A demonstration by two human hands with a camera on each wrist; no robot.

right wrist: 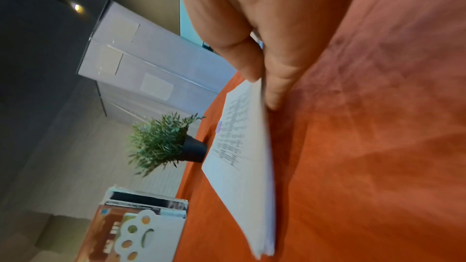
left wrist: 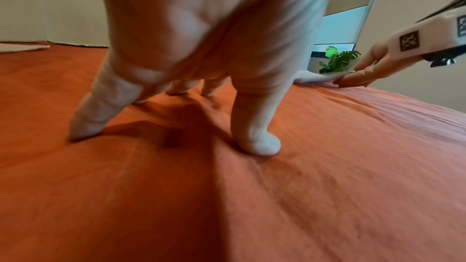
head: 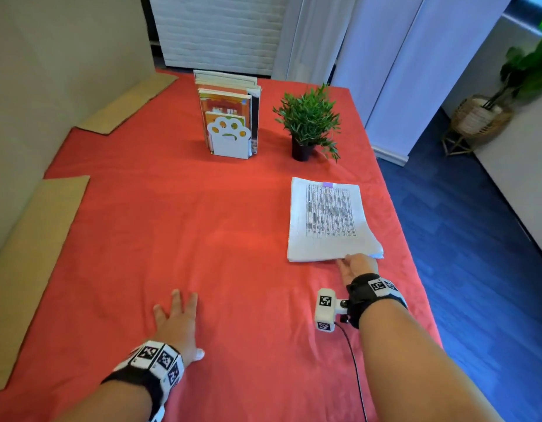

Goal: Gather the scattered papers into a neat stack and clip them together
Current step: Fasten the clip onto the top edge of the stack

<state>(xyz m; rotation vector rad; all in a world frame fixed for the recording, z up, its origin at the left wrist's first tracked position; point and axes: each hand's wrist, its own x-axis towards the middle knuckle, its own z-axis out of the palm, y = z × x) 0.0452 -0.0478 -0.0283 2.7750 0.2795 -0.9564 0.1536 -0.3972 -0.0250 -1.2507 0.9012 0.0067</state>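
At the far middle of the red tablecloth [head: 172, 223] a row of books [head: 230, 99] stands upright behind a white paw-shaped bookend [head: 230, 138]. Just to its right stands a small potted plant [head: 307, 121], between the books and the table's right edge. Flat cardboard pieces [head: 29, 263] lie along the left side. None of these touches the paper stack [head: 327, 220], which lies on the right half of the cloth, near the right edge and just short of the plant. A purple clip [head: 328, 184] sits at the middle of its far edge. The stack's near right corner is fanned slightly. The cloth between the two hands is bare.

The right hand [head: 356, 266] is at the stack's near edge, thumb on top and fingers [right wrist: 279, 87] beneath, pinching the sheets and lifting that edge a little. The left hand [head: 178, 321] is well apart from the stack, fingers spread and straight, fingertips [left wrist: 264, 144] pressing the cloth, holding nothing.
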